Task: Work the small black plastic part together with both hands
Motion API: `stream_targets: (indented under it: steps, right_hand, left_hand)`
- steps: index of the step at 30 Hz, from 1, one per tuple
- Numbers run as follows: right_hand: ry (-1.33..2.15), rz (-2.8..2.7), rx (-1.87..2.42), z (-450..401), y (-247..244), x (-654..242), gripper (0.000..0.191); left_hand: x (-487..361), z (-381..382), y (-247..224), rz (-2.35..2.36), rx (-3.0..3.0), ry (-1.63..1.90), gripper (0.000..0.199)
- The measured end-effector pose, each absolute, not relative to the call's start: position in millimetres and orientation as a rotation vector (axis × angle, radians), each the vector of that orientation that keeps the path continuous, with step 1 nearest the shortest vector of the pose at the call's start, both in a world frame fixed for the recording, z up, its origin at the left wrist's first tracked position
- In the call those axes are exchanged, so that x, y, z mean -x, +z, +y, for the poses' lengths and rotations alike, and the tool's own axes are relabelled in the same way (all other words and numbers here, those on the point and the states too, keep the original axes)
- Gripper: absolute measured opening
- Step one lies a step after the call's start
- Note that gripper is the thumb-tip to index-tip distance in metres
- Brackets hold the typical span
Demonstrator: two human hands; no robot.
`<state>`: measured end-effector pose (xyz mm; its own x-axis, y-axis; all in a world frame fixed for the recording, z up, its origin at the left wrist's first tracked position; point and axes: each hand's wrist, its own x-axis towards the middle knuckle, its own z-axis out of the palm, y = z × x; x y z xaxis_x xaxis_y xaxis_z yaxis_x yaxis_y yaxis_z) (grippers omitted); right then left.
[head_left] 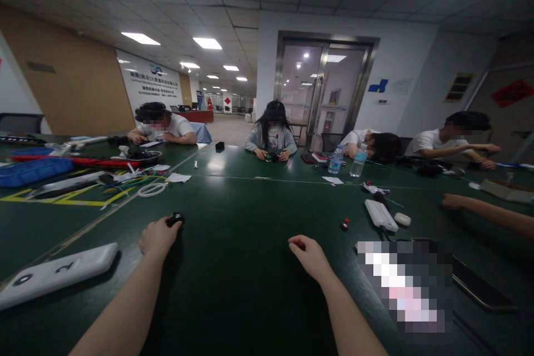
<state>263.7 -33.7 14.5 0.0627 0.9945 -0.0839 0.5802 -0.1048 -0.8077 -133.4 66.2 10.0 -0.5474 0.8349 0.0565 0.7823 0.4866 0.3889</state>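
Observation:
My left hand [159, 237] is closed around a small black object [175, 218] over the green table [233, 289]; its exact kind is too dark to tell. To the right, my right hand [309, 256] rests low at the tabletop with its fingers curled together. Whatever it holds, if anything, is hidden. A small red-and-black item [345, 225] lies beyond my right hand. Left of my left arm is a long white device [62, 273] with dark markings. A phone with a blurred screen [400, 283] lies right of my right forearm.
A white power bank [381, 215], a small white case [403, 219] and a second phone [484, 286] lie at right. Two water bottles [336, 159] stand farther back. Cables [152, 189] and blue trays [35, 169] occupy the left. Several people sit around; another person's forearm [488, 212] reaches in.

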Motion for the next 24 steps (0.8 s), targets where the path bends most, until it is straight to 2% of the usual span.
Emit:
stream_targets:
  steps: [24]
  right_hand:
    - [0.894, -1.537, 1.717, -32.0, 10.4, -264.5, 0.023]
  left_hand:
    - [135.1, 68.8, 8.2, 2.584, -1.425, 0.577, 0.057]
